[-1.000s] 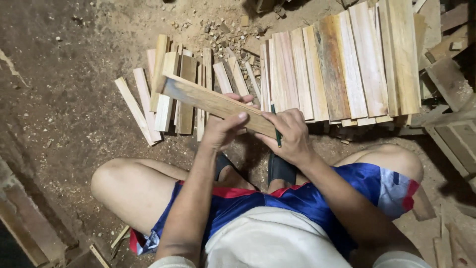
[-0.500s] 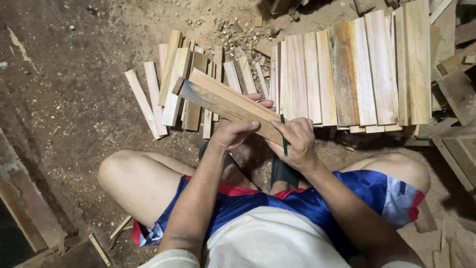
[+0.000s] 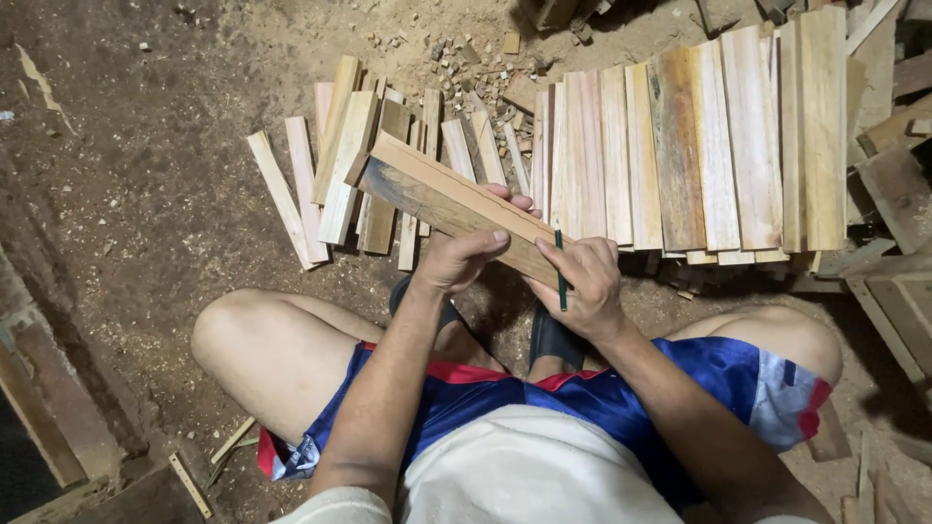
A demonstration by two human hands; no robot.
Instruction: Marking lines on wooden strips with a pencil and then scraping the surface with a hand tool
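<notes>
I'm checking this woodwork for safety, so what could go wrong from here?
1. The wooden board is held in the air by the left hand near one end only; the long free end could tip or twist out of that grip.
2. The right hand holds a green pencil against the board's end; a slip might jab the left fingers close by.
3. Rough board edges could give splinters to bare hands.

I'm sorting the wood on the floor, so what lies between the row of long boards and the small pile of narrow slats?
In the head view, no gap shows: the long boards and narrow slats adjoin, with the held plank crossing in front.
</notes>
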